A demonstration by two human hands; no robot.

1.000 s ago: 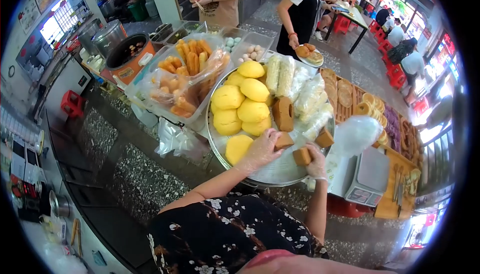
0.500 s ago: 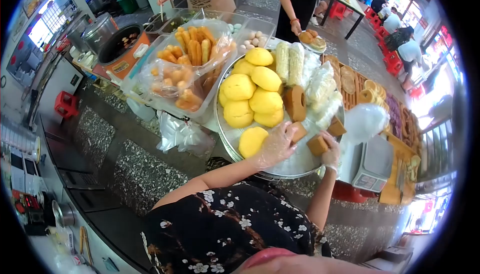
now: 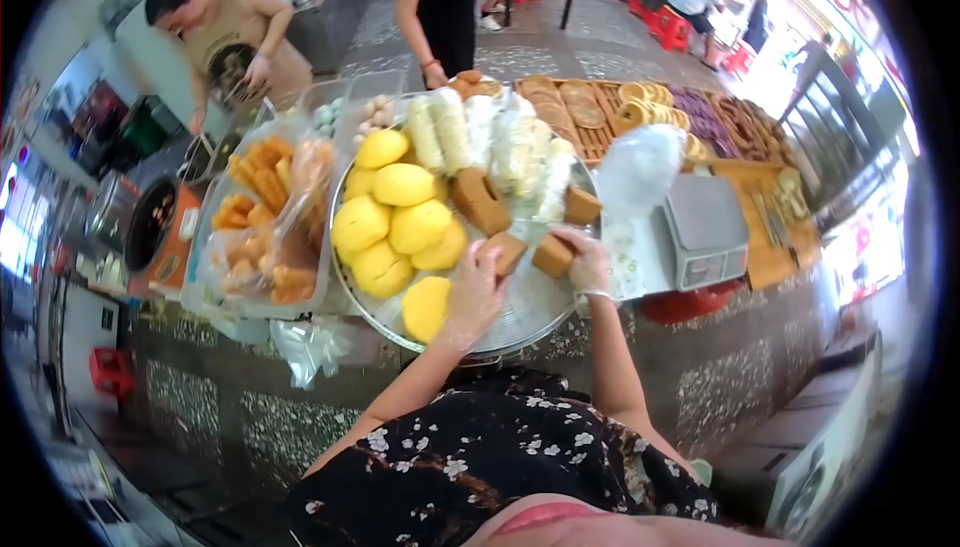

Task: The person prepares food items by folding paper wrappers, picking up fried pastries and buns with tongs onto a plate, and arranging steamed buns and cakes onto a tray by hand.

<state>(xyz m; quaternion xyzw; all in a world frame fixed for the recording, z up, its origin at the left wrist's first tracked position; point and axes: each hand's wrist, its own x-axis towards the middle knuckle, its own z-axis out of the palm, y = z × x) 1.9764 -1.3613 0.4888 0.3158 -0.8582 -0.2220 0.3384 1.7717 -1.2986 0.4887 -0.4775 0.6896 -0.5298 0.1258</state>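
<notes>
Both my hands wear clear plastic gloves over a large round metal tray (image 3: 537, 315). My left hand (image 3: 476, 294) has its fingers closed on a square piece of brown cake (image 3: 507, 251). In my right hand (image 3: 590, 265) is another brown cake piece (image 3: 553, 257), gripped at its right side. The two pieces are slightly apart, low above or on the tray; I cannot tell which. Behind them lie a larger brown cake block (image 3: 480, 201) and a brown cake wedge (image 3: 582, 207). Yellow buns (image 3: 420, 226) are piled at the left, with a single yellow bun (image 3: 426, 309) beside my left wrist.
Plastic-wrapped corn cobs (image 3: 450, 129) line the tray's back. Left stands a plastic bin (image 3: 322, 292) of fried dough sticks (image 3: 262, 175). Right are a plastic bag (image 3: 640, 169), a scale (image 3: 706, 227) and a board with tongs (image 3: 768, 222). One person (image 3: 437, 7) holds a plate opposite; another works back left.
My view has swung to the right, so the tray appears further left. Both hands still hold brown cake pieces, which look a little closer together. The person at back left leans lower.
</notes>
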